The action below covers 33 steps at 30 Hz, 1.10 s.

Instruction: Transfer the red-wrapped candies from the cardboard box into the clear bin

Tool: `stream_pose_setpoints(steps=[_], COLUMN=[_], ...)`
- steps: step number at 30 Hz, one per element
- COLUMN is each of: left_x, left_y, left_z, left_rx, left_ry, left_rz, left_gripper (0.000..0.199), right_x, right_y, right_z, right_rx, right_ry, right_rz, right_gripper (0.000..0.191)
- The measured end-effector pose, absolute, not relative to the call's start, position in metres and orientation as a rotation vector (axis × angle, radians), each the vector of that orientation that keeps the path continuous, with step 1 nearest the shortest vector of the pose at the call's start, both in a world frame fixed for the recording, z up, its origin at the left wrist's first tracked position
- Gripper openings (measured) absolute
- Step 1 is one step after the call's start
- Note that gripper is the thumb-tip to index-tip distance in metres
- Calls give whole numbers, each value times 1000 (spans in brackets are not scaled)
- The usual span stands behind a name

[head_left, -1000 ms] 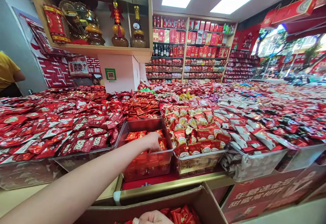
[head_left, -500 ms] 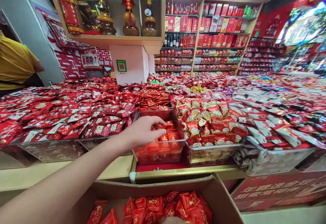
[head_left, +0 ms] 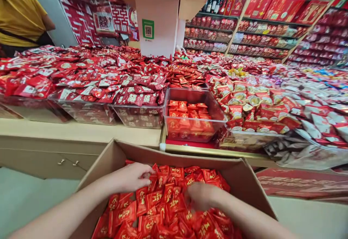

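A cardboard box (head_left: 174, 155) stands in front of me, holding many small red packets (head_left: 152, 199) with gold lettering. Inside its left part, my left hand (head_left: 136, 176) rests at the packets, its curved fingers and thumb apart with nothing visible between them. Over the packets right of the middle is my right hand (head_left: 202, 195), smeared by motion, its fingertips pointing down and hard to make out. Beyond the box, a clear plastic bin (head_left: 195, 132) on the counter contains matching red packets (head_left: 187, 114) in rows.
Bins of dark red packets (head_left: 141, 97) line the counter to the left. Durian-labelled packets (head_left: 252, 105) fill a bin on the right. A white pillar with a QR sign (head_left: 148, 29) rises behind. A person in a yellow top (head_left: 21, 11) stands at far left.
My left hand has left the plastic bin and come down into the cardboard box. My right hand shows more fully among the packets. The view has tilted downward.
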State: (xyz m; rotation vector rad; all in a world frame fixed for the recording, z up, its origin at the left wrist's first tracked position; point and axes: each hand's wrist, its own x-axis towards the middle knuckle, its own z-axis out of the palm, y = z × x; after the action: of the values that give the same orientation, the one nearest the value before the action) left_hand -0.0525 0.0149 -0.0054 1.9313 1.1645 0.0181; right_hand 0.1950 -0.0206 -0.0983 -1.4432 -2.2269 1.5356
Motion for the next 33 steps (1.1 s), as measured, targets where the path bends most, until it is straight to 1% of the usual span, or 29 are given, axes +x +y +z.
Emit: stream_pose_setpoints(steps=[1, 2, 3, 5, 7, 12, 18, 21, 25, 27, 30, 32, 33], left_x=[-51, -48, -44, -33, -21, -9, -12, -13, -13, -12, -9, -7, -7], left_y=[14, 14, 12, 9, 5, 4, 8, 9, 8, 6, 2, -1, -1], left_z=[-12, -17, -21, -26, -29, -32, -28, -28, -25, -22, -16, -15, -16], left_rx=[1907, 1879, 1845, 1762, 1668, 1421, 1265, 1253, 1319, 1273, 1038, 969, 986], left_ry=[1160, 1152, 1140, 1098, 1048, 1044, 1087, 1077, 1050, 981, 867, 857, 864], left_rz=[40, 68, 98, 143, 171, 262, 361, 442, 626, 662, 637, 636, 651], left_gripper=[23, 24, 25, 29, 29, 29, 26, 25, 22, 22, 24, 26, 31], right_x=[197, 199, 199, 197, 193, 179, 170, 169, 172, 174, 175, 175, 174], right_y=[-15, -10, -5, 0, 1, -7, -10, -11, -11, -11, -12, -14, -15], right_z=[-88, -79, -72, -63, -58, -54, -54, -50, -40, -35, -31, -29, -28], right_rx=[-1438, -1425, -1404, -1363, -1322, -1188, -1095, -1114, -1071, -1008, -929, -899, -890], right_ry=[-2255, -2275, -2259, -2026, -1780, -1428, -1213, -1121, -893, -845, -889, -927, -940], right_rz=[1492, 1463, 1461, 1543, 1646, 1810, 1814, 1817, 2016, 1991, 1858, 1829, 1826], right_gripper=[8, 7, 12, 20, 23, 26, 26, 25, 31, 28, 23, 24, 26])
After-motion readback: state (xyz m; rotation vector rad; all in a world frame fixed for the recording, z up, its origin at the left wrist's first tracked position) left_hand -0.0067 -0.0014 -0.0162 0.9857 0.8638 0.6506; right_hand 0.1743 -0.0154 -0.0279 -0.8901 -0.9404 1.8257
